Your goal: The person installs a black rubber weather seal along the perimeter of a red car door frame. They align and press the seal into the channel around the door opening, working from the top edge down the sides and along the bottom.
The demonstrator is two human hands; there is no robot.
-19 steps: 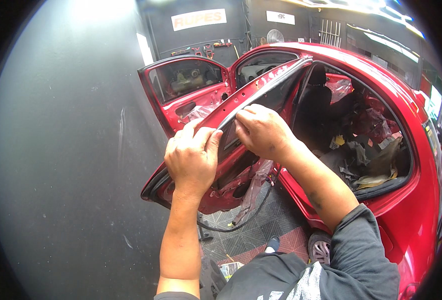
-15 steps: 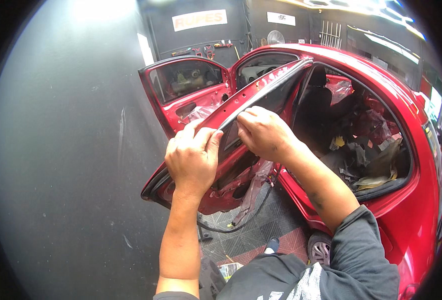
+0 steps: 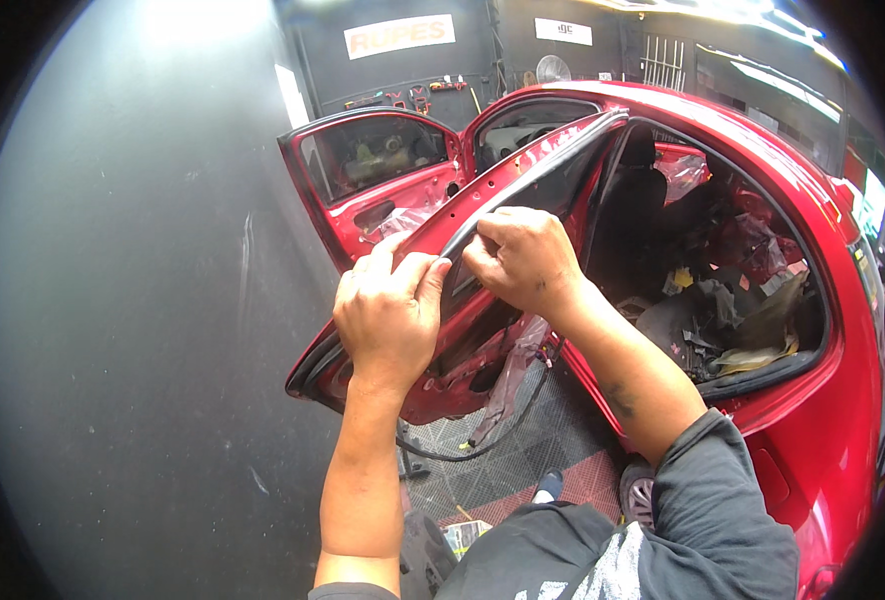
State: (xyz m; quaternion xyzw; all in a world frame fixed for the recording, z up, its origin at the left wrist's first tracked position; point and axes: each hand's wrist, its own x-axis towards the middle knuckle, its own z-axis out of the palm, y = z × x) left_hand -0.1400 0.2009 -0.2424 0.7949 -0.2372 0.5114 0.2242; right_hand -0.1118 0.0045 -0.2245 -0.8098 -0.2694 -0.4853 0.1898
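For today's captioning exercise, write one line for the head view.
Left hand grips an open red car door, right hand curled at its dark edging; another open door beyond.

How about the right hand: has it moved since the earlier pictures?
Yes, slightly: judged against the red car body, the right hand has shifted left, toward the left hand.

A scuffed grey wall (image 3: 143, 300) rises by the left edge of the grey-and-red tiled floor (image 3: 568, 425); white lights (image 3: 753, 7) glow overhead; pale signs (image 3: 400, 36) hang on the dark back wall (image 3: 403, 78).
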